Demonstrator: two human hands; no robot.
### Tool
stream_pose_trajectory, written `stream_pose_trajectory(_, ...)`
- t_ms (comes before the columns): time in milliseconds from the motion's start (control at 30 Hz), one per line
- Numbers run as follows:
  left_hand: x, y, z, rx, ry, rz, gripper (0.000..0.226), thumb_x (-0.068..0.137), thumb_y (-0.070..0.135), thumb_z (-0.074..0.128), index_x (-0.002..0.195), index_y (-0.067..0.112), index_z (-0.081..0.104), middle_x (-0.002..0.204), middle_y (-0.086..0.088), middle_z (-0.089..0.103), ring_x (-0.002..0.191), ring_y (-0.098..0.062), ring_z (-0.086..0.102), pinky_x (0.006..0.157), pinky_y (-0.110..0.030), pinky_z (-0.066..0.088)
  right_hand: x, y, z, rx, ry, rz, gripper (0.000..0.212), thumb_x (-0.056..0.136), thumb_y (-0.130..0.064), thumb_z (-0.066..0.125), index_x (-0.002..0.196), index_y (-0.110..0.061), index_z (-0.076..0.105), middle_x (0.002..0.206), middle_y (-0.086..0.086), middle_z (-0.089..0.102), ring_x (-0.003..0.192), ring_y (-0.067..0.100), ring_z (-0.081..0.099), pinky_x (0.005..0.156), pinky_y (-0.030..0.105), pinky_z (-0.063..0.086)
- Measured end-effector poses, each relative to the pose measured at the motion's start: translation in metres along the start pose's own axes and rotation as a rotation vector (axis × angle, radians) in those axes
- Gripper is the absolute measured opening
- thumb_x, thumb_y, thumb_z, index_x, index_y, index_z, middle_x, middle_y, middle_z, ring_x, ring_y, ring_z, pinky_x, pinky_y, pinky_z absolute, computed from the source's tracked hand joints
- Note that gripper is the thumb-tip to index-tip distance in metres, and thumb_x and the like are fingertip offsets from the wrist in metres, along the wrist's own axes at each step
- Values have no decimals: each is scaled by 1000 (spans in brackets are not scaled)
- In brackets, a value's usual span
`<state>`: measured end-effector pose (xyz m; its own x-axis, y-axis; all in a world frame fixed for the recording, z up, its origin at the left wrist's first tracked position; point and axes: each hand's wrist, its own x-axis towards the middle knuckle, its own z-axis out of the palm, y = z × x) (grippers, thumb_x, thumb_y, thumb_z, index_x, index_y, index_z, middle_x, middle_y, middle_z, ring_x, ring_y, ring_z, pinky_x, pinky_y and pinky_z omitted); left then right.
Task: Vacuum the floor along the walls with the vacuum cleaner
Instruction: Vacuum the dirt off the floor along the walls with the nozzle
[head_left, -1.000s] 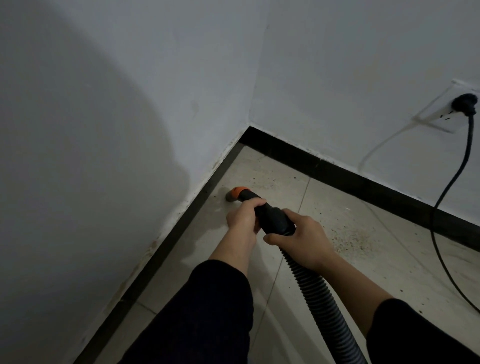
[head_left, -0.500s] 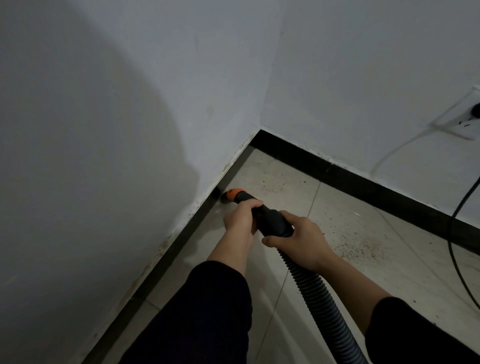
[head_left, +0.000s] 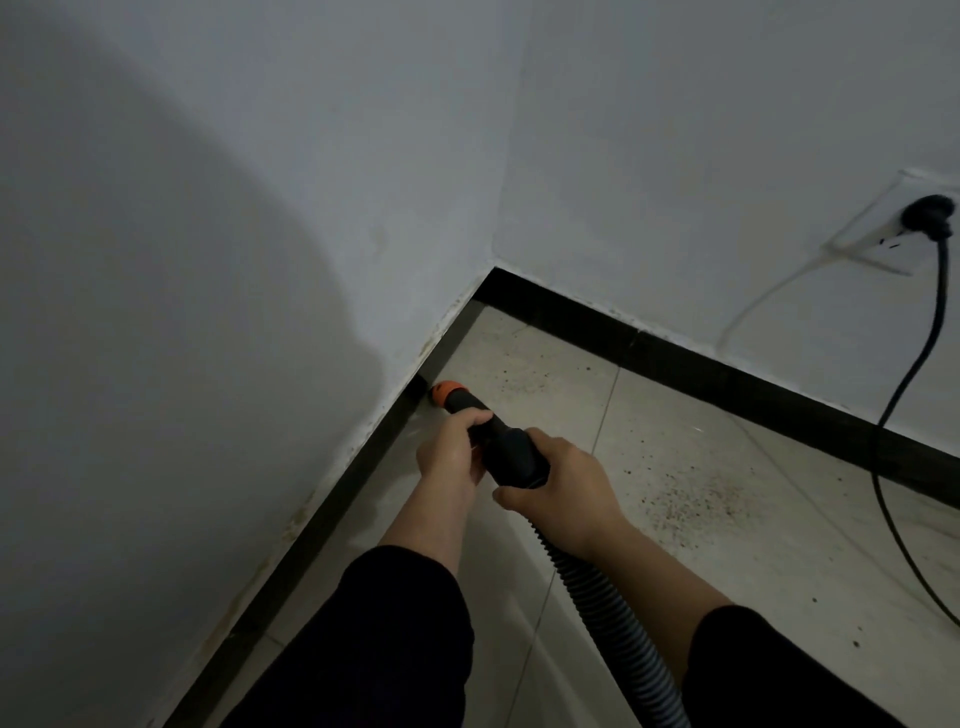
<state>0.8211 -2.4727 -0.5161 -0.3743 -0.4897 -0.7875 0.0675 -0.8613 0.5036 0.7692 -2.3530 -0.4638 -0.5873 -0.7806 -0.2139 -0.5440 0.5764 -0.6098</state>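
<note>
Down at floor level, we see both bare hands on the vacuum cleaner's black wand (head_left: 511, 452). The left grip (head_left: 452, 452) is closed round the wand's front part, just behind the orange tip (head_left: 441, 391). The right grip (head_left: 566, 493) is closed round the thicker rear end, where the ribbed hose (head_left: 613, 613) joins and runs back between the two dark sleeves (head_left: 395, 639). The orange tip lies low on the tiled floor (head_left: 675, 415), right against the black skirting board (head_left: 332, 514) of the left wall (head_left: 208, 260), a short way out from the corner. We cannot tell whether it actually touches the skirting.

To the right of the hands, a patch of dark crumbs (head_left: 696, 499) is scattered on the tiles, with more specks nearer the corner. On the far wall, a black plug (head_left: 930, 215) sits in a white socket (head_left: 883, 234), and its black cable (head_left: 909, 389) hangs down over the skirting onto the floor.
</note>
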Motion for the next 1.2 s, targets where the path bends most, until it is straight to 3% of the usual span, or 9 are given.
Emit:
stream_pose_trajectory(167,6,1,2,43,-39,27,41,79,15,72,118,4,64,107,-14,71,80,-21,70,62,-27,57,8,5,3,24,18,16,36,74,-29,74,104,-23,54,91,-1,58,76,14,56,61,24,45)
stream_pose_trajectory(333,16,3,4,60,-39,62,39,80,13,72,117,3,64,106,-14,71,92,-26,70,74,-31,57,16,8,8,18,46,13,36,74,-29,72,102,-23,52,92,-1,56,78,16,55,64,29,48)
stream_pose_trajectory(533,22,3,5,72,-30,70,43,82,13,69,122,1,61,111,-16,69,101,-30,66,72,-33,55,17,7,13,10,48,18,37,78,-28,70,108,-22,49,96,-2,52,81,15,54,65,25,46)
stream_pose_trajectory(867,11,8,4,205,-104,76,42,89,11,60,130,0,56,118,-16,64,100,-27,63,74,-31,50,10,6,14,-34,54,48,43,77,-28,69,112,-18,47,102,1,52,87,22,56,74,35,51)
stream_pose_trajectory(1200,-5,6,9,284,-189,50,40,89,7,60,128,-2,55,106,-16,64,95,-26,62,71,-29,50,-6,8,9,-46,80,82,41,78,-28,67,111,-17,47,99,-1,49,86,21,56,73,34,51)
